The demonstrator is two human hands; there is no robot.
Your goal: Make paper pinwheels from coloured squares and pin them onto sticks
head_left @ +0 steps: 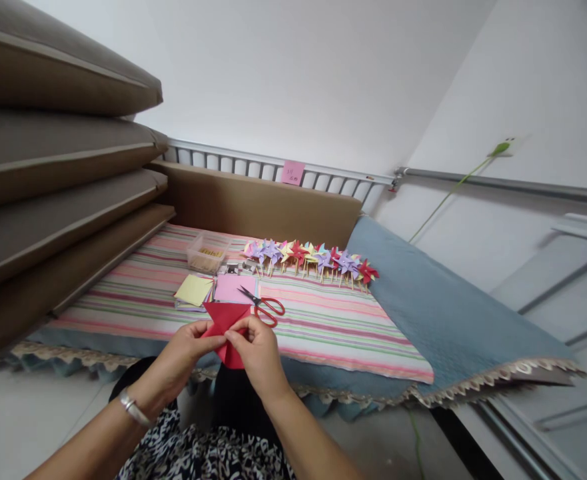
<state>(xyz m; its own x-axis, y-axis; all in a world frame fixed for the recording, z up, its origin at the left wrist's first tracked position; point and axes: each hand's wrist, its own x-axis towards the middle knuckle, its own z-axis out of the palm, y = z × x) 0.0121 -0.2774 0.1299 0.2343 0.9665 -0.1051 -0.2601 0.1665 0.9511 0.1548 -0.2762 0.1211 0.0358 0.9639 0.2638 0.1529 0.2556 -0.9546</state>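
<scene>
Both my hands hold a folded piece of red paper [223,319] just above the near edge of the striped cloth [333,320]. My left hand [186,353] pinches its left side; my right hand [258,350] pinches its middle with curled fingers. Red-handled scissors [266,305] lie on the cloth right behind the paper. Squares of yellow paper [193,289] and pink paper [233,288] lie beside them. A row of several finished paper pinwheels [313,259] on sticks lies farther back.
A clear plastic box [206,253] sits at the back left. Stacked brown cushions [58,173] rise on the left. A brown board [258,203] and white railing [273,167] stand behind. A blue quilt [438,313] spreads right. A green cable [453,187] runs up the wall.
</scene>
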